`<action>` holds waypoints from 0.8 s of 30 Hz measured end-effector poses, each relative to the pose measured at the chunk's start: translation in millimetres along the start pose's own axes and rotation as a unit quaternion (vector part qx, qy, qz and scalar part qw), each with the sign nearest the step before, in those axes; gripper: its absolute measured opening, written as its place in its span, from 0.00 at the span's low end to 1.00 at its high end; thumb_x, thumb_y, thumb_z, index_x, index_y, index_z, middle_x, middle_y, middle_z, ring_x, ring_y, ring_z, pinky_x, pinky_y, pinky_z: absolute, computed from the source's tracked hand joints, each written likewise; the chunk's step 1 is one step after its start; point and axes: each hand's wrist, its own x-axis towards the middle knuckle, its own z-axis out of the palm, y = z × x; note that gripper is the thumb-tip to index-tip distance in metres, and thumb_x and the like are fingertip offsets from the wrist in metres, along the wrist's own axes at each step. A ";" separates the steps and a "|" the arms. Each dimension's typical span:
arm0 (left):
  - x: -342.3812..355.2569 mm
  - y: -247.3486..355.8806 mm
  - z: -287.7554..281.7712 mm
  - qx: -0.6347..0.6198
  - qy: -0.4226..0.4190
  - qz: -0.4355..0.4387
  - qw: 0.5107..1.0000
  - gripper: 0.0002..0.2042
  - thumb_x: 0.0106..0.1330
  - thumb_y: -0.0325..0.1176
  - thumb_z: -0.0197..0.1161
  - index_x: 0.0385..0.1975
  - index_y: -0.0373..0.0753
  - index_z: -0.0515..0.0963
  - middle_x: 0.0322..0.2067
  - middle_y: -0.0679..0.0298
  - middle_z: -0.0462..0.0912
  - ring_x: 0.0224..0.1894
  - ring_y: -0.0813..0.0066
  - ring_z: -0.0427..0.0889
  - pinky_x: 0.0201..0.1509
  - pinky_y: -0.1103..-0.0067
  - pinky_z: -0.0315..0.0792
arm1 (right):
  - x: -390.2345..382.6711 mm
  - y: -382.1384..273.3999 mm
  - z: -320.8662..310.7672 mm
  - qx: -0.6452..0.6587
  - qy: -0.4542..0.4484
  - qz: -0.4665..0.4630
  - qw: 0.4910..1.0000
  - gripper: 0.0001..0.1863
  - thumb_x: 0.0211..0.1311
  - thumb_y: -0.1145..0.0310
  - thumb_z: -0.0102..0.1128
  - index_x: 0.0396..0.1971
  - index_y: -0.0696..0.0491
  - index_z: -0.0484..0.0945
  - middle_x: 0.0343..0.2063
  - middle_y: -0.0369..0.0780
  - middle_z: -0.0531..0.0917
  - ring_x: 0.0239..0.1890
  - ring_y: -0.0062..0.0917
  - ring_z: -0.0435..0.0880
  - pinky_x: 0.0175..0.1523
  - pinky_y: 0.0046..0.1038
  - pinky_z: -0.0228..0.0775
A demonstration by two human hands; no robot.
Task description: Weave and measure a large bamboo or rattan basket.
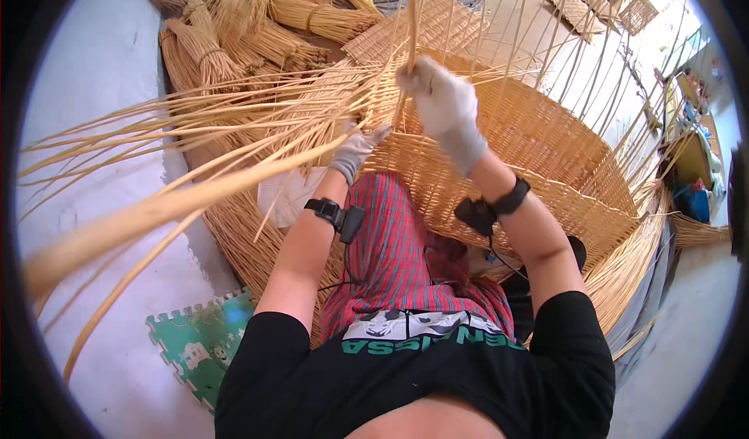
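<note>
A large woven wicker basket [499, 154] leans across in front of my knees, its wall built of tight rows with loose upright rods standing above the rim. My right hand [445, 105], in a whitish glove, is closed around an upright wicker rod [413, 22] at the basket's near left corner. Lower and to the left, my gloved left hand [356, 152] has its fingers closed at the weave, where a thick wicker rod [203, 193] runs out toward the lower left. Its fingertips are partly hidden among the rods. Many thin rods [234, 115] fan out leftward from this corner.
Tied bundles of wicker rods [296, 22] lie at the far left. Flat woven panels [417, 30] rest beyond the basket. A green foam mat [199, 345] is beside a pale wall [101, 88] on the left. More loose rods [632, 275] lie at the right.
</note>
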 end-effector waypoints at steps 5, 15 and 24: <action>-5.1 16.5 13.1 -0.064 0.062 -0.049 0.995 0.56 0.46 0.67 0.76 0.70 0.35 0.62 0.61 0.51 0.76 0.64 0.53 0.72 0.66 0.68 0.69 | 101.1 52.1 23.5 -0.011 -0.020 0.057 0.998 0.16 0.66 0.56 0.63 0.49 0.46 0.82 0.48 0.47 0.81 0.51 0.41 0.82 0.54 0.36 0.74; 3.0 13.2 21.2 -0.285 0.121 -0.016 0.951 0.46 0.49 0.43 0.84 0.66 0.31 0.67 0.58 0.56 0.80 0.60 0.60 0.75 0.64 0.72 0.69 | 100.9 77.9 36.8 -0.084 0.027 0.133 0.987 0.46 0.64 0.65 0.64 0.76 0.42 0.46 0.50 0.52 0.81 0.46 0.42 0.84 0.47 0.40 0.79; 10.0 -33.5 30.9 -0.314 0.133 0.030 0.940 0.26 0.59 0.35 0.75 0.56 0.33 0.77 0.50 0.56 0.84 0.55 0.65 0.79 0.68 0.69 0.63 | -136.6 159.2 -9.1 0.372 0.263 0.148 0.878 0.09 0.79 0.67 0.45 0.54 0.47 0.66 0.38 0.41 0.86 0.39 0.31 0.88 0.30 0.27 0.82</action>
